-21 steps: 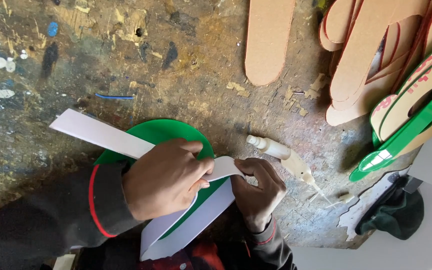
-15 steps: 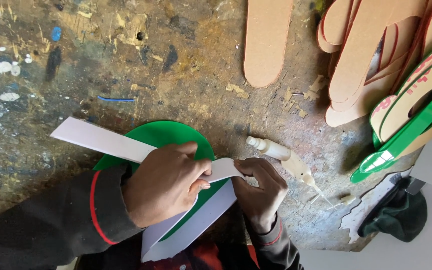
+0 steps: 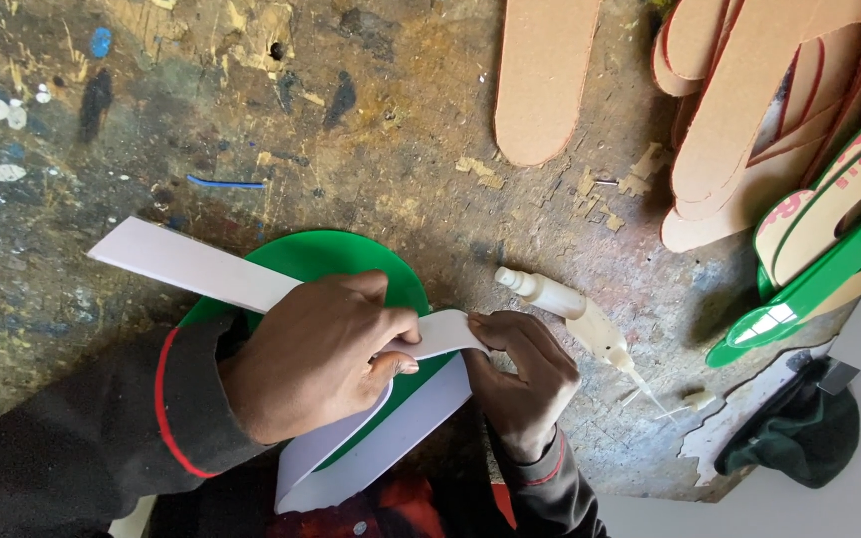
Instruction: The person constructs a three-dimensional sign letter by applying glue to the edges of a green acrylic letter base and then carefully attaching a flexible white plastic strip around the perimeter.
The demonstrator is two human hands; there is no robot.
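A workshop: a paint-spattered, scarred workbench [image 3: 251, 120] strewn with cardboard cut-outs [image 3: 545, 75] and a glue bottle [image 3: 580, 319]

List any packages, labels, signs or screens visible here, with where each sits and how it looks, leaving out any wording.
Green sign-like shapes: right edge of the workbench, curved green pieces with tan faces and pink markings.
Small bottle: on the bench just right of the right hand, cream plastic with a fine nozzle, lying down; no label visible.
Green disc: under the left hand, round, plain, edged with a white strip.
No screens.
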